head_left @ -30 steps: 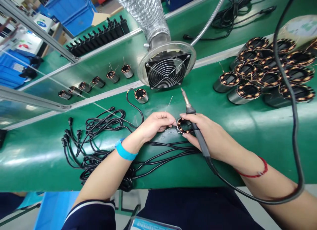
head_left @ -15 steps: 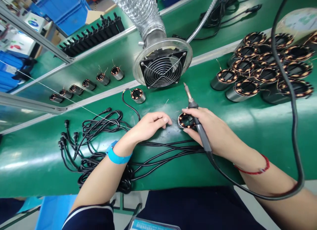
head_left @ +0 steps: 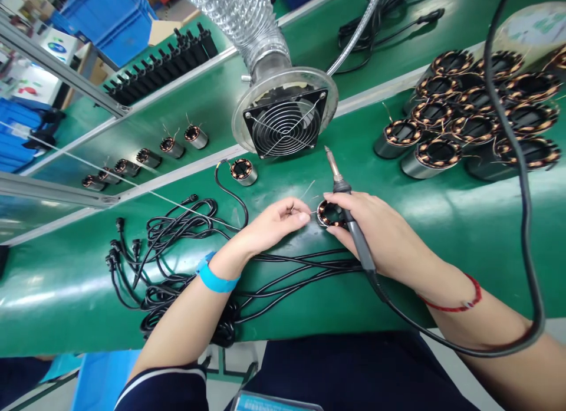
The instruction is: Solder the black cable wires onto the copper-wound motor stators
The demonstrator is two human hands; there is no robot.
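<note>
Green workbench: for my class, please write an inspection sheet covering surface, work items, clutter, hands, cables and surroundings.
Surface: green bench, glossy with reflections.
Work items: wound core and soldering iron, both in the right hand.
Clutter: black cables, tangled towards the left.
Hands: right holds both work items; left hand pinches a thin wire beside the wound core.
Cables: cord loops from the soldering iron.
Surroundings: fan under foil duct; blue bins beyond.
</note>
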